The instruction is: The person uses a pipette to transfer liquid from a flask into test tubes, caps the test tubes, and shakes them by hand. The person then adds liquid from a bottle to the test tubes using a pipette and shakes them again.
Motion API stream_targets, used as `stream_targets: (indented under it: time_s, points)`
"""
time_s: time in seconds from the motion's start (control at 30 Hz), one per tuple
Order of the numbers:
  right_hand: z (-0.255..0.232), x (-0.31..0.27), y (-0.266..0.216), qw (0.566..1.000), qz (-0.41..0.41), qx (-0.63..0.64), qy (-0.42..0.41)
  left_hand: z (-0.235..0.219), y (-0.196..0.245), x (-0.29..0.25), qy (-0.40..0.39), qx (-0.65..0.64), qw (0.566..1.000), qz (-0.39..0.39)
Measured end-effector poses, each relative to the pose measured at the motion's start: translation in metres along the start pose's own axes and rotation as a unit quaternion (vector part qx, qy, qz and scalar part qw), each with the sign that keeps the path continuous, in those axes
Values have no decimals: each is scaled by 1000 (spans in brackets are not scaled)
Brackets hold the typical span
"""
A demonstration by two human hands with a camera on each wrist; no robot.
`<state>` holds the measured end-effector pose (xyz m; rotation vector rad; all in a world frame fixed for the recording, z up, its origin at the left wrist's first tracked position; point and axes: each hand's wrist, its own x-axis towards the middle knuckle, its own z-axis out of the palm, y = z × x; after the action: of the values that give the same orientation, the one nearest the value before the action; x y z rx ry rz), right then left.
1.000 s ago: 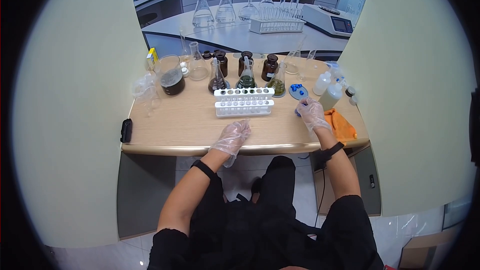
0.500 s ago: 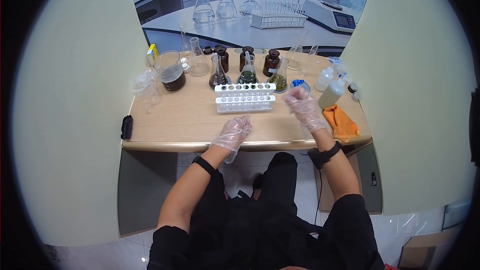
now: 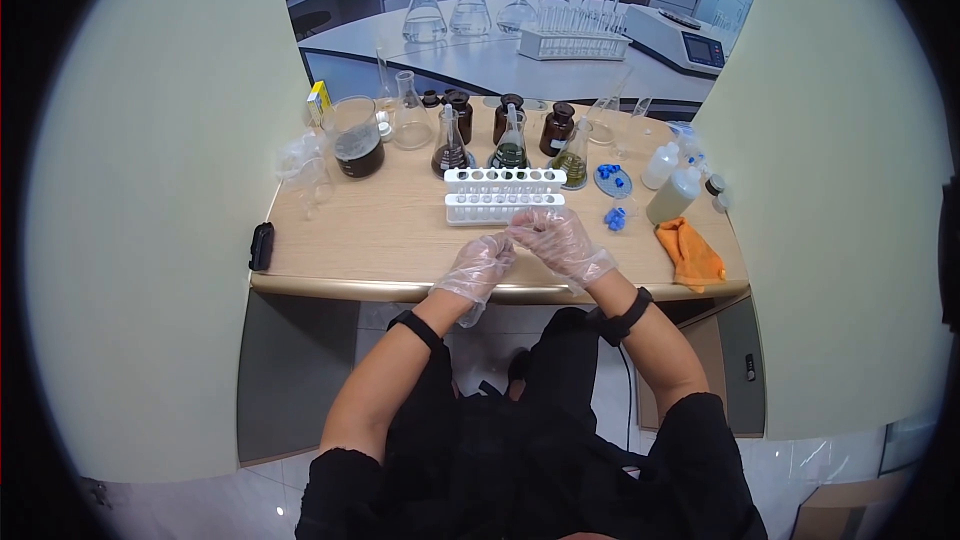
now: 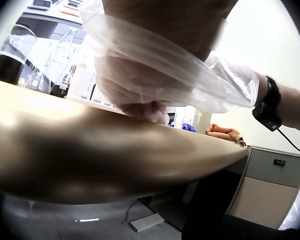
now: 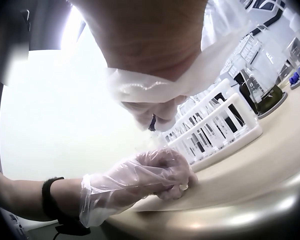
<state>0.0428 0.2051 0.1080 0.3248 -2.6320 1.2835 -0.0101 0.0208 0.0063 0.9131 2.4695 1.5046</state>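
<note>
Both hands wear clear plastic gloves and meet in front of the white test tube rack point(image 3: 458, 219). My left hand point(image 3: 480, 265) is low over the table's front part, fingers curled round a slim clear tube-like thing, mostly hidden. A pale shiny end point(image 5: 184, 187) shows at those fingers in the right wrist view. Just above it, my right hand point(image 3: 555, 240) pinches a small dark blue piece point(image 5: 152, 123). More blue pieces point(image 3: 615, 219) lie in a clump on the table at right, and others sit in a round dish point(image 3: 626, 190) behind them.
Three conical flasks with dark, green and olive liquid point(image 3: 572, 170) stand behind the rack, amber bottles point(image 3: 558, 130) behind them. At left are a beaker of dark liquid point(image 3: 358, 150) and a black device point(image 3: 261, 247). Plastic bottles point(image 3: 674, 196) and an orange cloth point(image 3: 692, 252) are at right.
My right hand has left the blue pieces at right and moved left and nearer, up to my left hand. The left hand has stayed about where it was.
</note>
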Motion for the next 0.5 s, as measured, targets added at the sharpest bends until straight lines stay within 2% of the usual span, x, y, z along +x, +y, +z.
stream_targets:
  time_s: [0.07,0.2,0.27,0.5]
  points:
    - [-1,-3,-2,994,-96,-53,15,2,-4,1,2,39,999,25]
    - [-1,-10,-6,989,-76,-127,-7,-3,6,-1,7,31,999,4]
    - [2,-11,3,968,-210,-124,53,-7,14,-2,-1,50,999,-4]
    - [18,-13,12,970,-201,-121,66,-8,15,-3,4,43,999,-5]
